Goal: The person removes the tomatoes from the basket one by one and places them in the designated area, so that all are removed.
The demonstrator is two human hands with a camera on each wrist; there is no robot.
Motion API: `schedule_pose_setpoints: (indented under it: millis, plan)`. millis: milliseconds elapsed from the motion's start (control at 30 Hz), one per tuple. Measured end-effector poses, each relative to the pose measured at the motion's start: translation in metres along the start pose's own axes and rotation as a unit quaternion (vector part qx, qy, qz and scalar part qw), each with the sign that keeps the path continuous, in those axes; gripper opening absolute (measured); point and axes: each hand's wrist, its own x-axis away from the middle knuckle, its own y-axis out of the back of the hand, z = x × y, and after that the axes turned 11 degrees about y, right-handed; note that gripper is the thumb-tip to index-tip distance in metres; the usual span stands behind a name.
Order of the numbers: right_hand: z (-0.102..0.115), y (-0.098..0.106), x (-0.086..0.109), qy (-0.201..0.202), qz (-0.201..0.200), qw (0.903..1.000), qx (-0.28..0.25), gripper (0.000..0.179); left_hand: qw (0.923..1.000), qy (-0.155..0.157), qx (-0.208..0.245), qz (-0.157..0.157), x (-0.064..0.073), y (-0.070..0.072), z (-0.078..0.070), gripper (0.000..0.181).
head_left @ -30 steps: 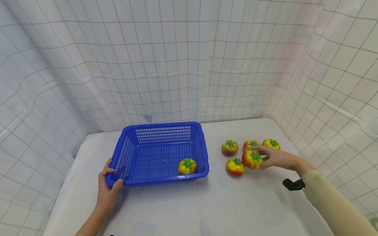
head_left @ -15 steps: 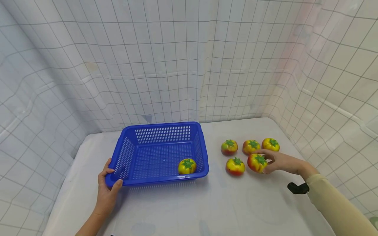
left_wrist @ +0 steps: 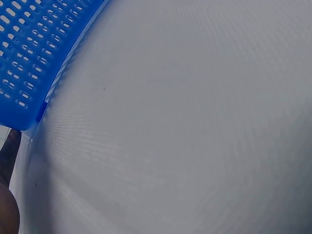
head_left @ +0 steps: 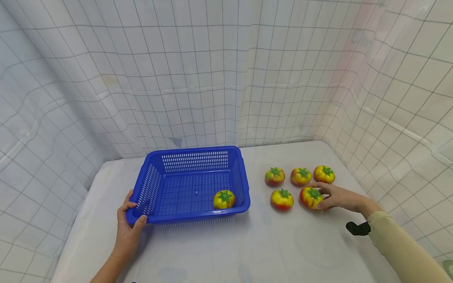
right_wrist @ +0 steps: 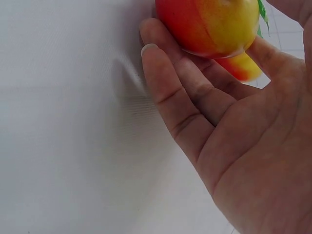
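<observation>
A blue plastic basket [head_left: 192, 216] stands at centre left in the head view, one red-and-yellow fruit [head_left: 224, 199] with a green leaf cap in its right front corner. My left hand [head_left: 128, 234] grips the basket's left front corner, thumb at the front rim and fingers over the left side. To the right, my right hand [head_left: 339, 197] holds another such fruit [head_left: 310, 198] between thumb and fingers, at or close to the tabletop. The right wrist view shows that fruit [right_wrist: 209, 24] at the fingertips; the little finger is free of it.
Beside the held fruit lies a similar fruit [head_left: 282, 200]. Behind stand three more in a row: a left fruit [head_left: 275, 177], a middle fruit [head_left: 301, 177] and a right fruit [head_left: 324, 174]. White checked cloth [head_left: 198, 78] walls in the white table [head_left: 219, 251] at back and sides.
My right hand has carried its fruit to the right and slightly toward me, away from the back row, uncovering the middle fruit there. My left hand and the basket have stayed in place.
</observation>
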Motion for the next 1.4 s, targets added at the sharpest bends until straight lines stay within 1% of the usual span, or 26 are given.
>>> schedule_pose_setpoints:
  millis: [300,633,1200,1400]
  plan:
    - [-0.0022,-0.0027,-0.0005,0.003,-0.003,1.0000,0.008,0.076,0.9998,0.003,-0.018,-0.004,0.0003,-0.0001,-0.0005,0.044]
    - [-0.0038,-0.0041,-0.0017,-0.001,-0.008,0.9999,0.014,0.077,0.9998,0.005,-0.018,-0.005,0.0003,-0.0002,-0.0016,0.043]
    - [-0.0068,-0.0065,-0.0007,0.010,-0.014,0.9998,0.008,0.077,0.9999,0.007,-0.013,0.000,0.0004,-0.0005,-0.0016,0.044]
    - [-0.0055,-0.0062,0.0003,0.003,-0.018,0.9998,-0.001,0.082,0.9999,0.006,-0.013,-0.003,0.0003,-0.0002,-0.0014,0.044]
